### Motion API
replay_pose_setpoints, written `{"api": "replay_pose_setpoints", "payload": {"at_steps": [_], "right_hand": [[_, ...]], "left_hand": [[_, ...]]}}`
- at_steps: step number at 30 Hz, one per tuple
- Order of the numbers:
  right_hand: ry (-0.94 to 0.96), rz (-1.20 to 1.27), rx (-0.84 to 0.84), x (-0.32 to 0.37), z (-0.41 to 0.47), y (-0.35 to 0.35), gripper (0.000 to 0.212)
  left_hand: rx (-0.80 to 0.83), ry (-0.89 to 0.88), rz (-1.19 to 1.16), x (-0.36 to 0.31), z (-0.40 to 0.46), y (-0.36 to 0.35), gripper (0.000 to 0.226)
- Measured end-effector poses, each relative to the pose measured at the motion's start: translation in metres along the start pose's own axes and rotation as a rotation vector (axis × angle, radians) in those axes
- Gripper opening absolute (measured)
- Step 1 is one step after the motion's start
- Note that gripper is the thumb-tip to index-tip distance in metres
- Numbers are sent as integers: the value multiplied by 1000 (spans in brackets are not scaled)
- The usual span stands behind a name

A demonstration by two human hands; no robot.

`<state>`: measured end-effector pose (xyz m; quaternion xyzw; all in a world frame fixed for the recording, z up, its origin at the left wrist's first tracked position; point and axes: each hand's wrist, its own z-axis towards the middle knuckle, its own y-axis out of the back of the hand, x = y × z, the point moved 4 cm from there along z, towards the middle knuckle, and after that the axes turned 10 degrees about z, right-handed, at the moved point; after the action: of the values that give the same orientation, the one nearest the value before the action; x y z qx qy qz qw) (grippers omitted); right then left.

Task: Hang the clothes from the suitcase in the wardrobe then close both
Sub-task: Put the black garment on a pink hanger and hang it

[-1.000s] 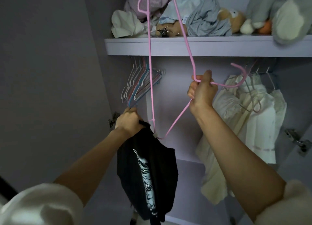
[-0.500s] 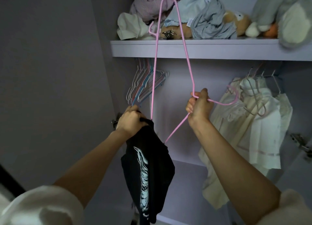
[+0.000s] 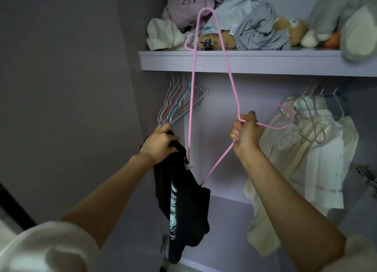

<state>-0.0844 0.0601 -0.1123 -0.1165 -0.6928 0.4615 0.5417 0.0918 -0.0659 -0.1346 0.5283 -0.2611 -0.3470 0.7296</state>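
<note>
While the left hand (image 3: 161,144) bunches the soft, light black printed tee (image 3: 183,208), the right hand (image 3: 245,134) fists the thin, springy pink wire hanger (image 3: 228,72) at its neck; best hold w/ tee collar spread.

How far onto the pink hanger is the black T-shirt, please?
Partly on: the pink hanger's lower end sits inside the black T-shirt, bunched in the left hand; the right hand holds its neck.

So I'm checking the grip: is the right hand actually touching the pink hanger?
Touching. The head view shows the right hand closed around the pink hanger at its neck, wire emerging both sides.
</note>
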Motion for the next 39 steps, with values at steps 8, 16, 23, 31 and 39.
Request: {"api": "replay_pose_setpoints", "payload": {"at_steps": [8,16,23,31,39], "right_hand": [[114,-2,68,29,-9,-29,44],[102,-11,75,18,-17,-31,45],[5,-106,69,-36,-23,-1,44],[30,-107,91,-11,-5,-11,42],[16,-65,154,-10,2,1,43]], "left_hand": [[94,47,108,1,-4,-11,46],[52,116,79,2,-6,-10,43],[-77,155,-3,7,-2,7,43],[-82,250,-38,32,-10,2,43],[-86,271,-98,35,-13,1,47]]}}
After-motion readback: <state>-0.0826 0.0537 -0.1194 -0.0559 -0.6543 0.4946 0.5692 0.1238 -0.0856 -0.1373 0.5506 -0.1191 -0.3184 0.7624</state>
